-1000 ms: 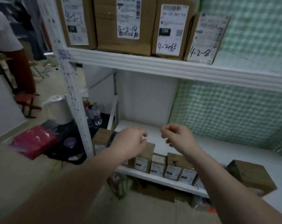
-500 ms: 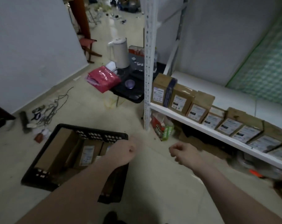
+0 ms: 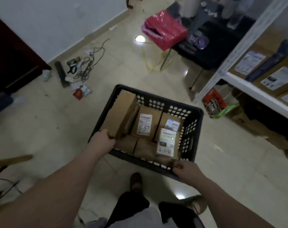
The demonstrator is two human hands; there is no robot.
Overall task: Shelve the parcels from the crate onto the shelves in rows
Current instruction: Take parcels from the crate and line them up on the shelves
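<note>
Far left: cables (image 3: 89, 66) tangled on floor. Next, left hand (image 3: 101, 142) reaches into crate (image 3: 158, 102), fingers curled round near end of long box (image 3: 121, 114) lying along crate's left wall. Other parcels (image 3: 146, 124) packed beside it in crate, labels up. Crate sits on floor just ahead of person's feet. At crate's near rim, right hand (image 3: 187, 169), fingers curled; whether they grip rim, parcel or nothing, cannot tell. Farther back, pink bag (image 3: 164, 30). Far right: shelf (image 3: 255, 94), with shelved boxes (image 3: 275, 79) in row along its front edge.
</note>
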